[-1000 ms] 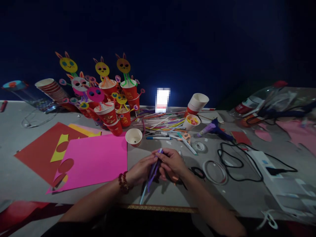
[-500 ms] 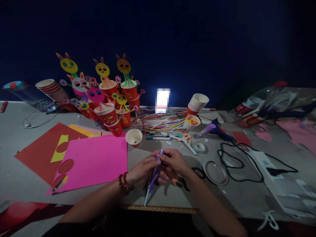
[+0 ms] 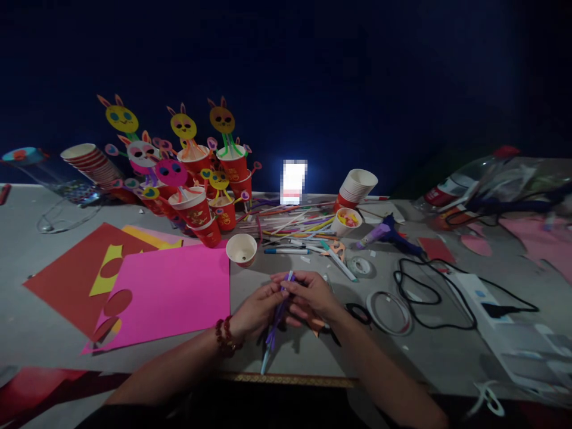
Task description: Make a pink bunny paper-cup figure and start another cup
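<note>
Both my hands meet over the grey table near its front edge. My left hand (image 3: 258, 310), with a red bead bracelet on the wrist, and my right hand (image 3: 313, 296) are closed together around a bundle of purple and pale blue straws (image 3: 276, 322). The straws run from my fingertips down toward the table edge. A small white paper cup (image 3: 242, 249) stands just beyond my hands. Black-handled scissors (image 3: 355, 313) lie right of my right hand.
A pink paper sheet (image 3: 179, 292) over red and yellow sheets lies left. Red cups with bunny faces (image 3: 196, 179) crowd the back left. Loose straws and pens (image 3: 295, 229), stacked cups (image 3: 357, 187), a purple glue gun (image 3: 388, 233), tape rings (image 3: 388, 311) and black cable (image 3: 429, 292) lie right.
My hands have shifted the straw bundle slightly between my fingers; its lower end has swung a little. The view has barely moved.
</note>
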A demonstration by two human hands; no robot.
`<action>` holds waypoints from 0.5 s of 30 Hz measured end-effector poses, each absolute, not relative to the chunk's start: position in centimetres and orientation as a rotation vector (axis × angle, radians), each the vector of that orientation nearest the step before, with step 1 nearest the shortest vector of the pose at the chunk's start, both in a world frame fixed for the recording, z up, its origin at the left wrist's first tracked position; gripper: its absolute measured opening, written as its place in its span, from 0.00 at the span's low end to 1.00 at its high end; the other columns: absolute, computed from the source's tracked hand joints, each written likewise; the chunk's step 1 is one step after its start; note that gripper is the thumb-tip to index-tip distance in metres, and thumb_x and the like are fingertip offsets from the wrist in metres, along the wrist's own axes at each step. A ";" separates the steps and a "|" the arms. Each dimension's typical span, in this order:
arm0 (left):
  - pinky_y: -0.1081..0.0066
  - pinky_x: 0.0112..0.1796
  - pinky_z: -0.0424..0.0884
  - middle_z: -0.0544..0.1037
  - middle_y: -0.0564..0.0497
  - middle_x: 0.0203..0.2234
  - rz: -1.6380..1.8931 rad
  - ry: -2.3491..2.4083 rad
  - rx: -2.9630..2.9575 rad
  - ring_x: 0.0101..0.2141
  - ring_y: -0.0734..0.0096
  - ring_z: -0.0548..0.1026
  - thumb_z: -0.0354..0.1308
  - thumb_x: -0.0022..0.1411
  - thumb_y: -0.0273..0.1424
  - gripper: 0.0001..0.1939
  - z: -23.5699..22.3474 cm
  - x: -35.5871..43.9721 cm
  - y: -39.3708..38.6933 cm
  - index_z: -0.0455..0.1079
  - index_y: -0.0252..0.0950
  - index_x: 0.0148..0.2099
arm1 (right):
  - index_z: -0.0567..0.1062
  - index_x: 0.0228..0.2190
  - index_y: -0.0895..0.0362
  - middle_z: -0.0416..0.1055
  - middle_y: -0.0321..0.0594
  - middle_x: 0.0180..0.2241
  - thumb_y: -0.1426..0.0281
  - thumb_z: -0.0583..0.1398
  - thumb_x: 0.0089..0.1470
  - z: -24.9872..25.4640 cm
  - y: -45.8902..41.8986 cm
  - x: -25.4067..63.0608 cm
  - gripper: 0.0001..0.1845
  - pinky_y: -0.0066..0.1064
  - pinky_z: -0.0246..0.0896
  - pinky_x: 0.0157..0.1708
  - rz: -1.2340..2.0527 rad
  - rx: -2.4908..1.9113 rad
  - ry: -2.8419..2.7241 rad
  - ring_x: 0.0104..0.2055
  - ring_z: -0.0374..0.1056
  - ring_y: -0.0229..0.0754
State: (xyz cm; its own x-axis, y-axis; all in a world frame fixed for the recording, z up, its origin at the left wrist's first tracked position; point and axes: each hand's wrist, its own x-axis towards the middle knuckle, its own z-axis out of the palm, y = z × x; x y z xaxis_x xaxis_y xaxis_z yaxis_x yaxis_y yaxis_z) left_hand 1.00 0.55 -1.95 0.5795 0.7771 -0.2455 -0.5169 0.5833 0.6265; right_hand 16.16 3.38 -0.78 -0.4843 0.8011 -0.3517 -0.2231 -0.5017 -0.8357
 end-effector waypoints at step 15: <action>0.65 0.33 0.79 0.81 0.37 0.39 0.705 0.508 0.492 0.33 0.62 0.82 0.57 0.65 0.35 0.13 -2.0 0.6 0.0 0.73 0.29 0.45 | 0.81 0.38 0.60 0.72 0.33 0.20 0.58 0.70 0.46 -1.0 3.6 16.8 0.21 0.20 0.47 0.09 2.034 -1.041 -0.971 0.11 0.51 0.26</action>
